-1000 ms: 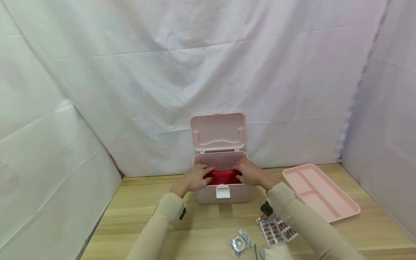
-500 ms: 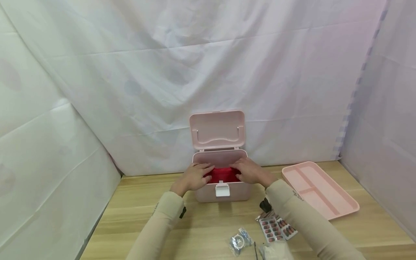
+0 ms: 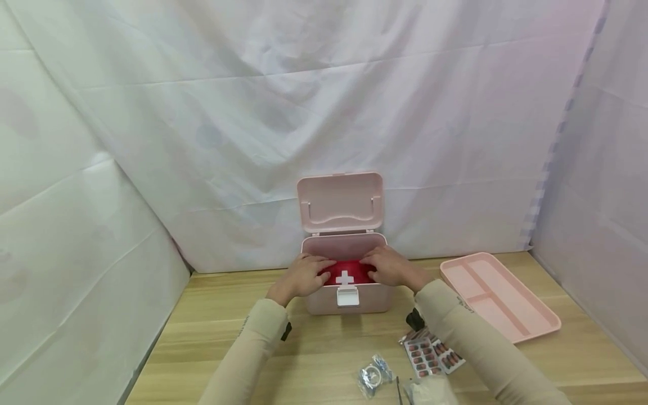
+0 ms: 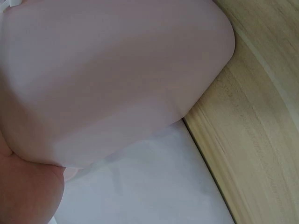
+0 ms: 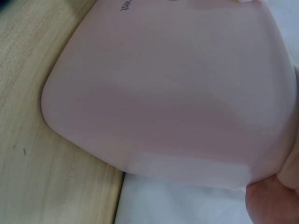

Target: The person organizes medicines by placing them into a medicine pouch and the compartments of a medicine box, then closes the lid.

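The pink box (image 3: 323,301) stands with its lid (image 3: 340,203) raised at the back. Inside lies a red first-aid pouch (image 3: 360,273) with a white cross facing up. From the left, my left hand (image 3: 305,274) reaches over the box's side wall and grips the pouch's left end. My right hand (image 3: 387,266) holds its right end, the thumb nearer the front. Fingertips are partly hidden against the pouch. In the left wrist view the box's side (image 4: 117,70) fills most of the picture, and the right wrist view likewise shows the opposite side (image 5: 163,93).
A pink divided tray (image 3: 498,295) lies at the right. Near the front are capsule blister packs (image 3: 422,358), a clear packet with a white roll (image 3: 372,378), a thin dark tool (image 3: 399,390) and a whitish bag (image 3: 432,391). White cloth (image 3: 243,129) hangs behind the table.
The pouch has turned in the box: its white cross, out of sight one second ago, now shows in full. Both hands have stayed at its ends.
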Demonstrator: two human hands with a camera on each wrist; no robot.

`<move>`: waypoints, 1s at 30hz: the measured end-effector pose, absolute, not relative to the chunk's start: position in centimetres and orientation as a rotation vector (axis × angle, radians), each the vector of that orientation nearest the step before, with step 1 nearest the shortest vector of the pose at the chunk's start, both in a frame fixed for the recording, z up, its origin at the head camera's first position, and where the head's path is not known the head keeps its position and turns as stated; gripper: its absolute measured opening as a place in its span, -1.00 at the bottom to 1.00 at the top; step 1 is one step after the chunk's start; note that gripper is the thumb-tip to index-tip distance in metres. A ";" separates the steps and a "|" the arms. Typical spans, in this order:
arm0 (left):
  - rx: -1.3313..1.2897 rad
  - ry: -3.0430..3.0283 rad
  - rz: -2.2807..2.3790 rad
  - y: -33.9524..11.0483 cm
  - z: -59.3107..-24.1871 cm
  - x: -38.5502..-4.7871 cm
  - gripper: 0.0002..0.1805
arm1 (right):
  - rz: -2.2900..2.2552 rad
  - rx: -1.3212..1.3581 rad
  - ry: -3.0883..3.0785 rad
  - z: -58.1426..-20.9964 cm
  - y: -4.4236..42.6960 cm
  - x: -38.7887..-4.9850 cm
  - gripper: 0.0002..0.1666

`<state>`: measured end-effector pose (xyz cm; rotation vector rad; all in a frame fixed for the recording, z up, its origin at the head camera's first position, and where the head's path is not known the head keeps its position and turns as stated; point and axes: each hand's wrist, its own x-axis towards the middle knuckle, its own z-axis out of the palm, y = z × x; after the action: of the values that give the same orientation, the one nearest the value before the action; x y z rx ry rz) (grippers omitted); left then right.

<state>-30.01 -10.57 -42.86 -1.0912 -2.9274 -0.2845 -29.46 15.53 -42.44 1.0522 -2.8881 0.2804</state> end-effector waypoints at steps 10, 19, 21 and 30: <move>-0.958 -2.835 -0.544 -10.6 -43.7 -30.6 -0.41 | 0.611 0.993 -2.713 -43.5 16.6 -30.1 -0.67; -0.849 -2.716 -0.687 -10.5 -44.6 -30.9 -0.36 | 0.687 0.853 -2.516 -43.5 20.2 -28.7 -0.54; -0.827 -2.686 -0.727 -10.5 -44.7 -30.9 -0.36 | 0.633 0.819 -2.551 -43.4 21.1 -28.1 -0.48; -0.594 -2.647 -0.880 -10.1 -45.4 -31.2 -0.31 | 0.399 0.553 -2.741 -44.2 25.8 -25.4 -0.19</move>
<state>-31.18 -10.15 -45.41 -0.5938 -2.6471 -0.8805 -25.38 25.78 -44.19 0.5528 -2.7406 0.3991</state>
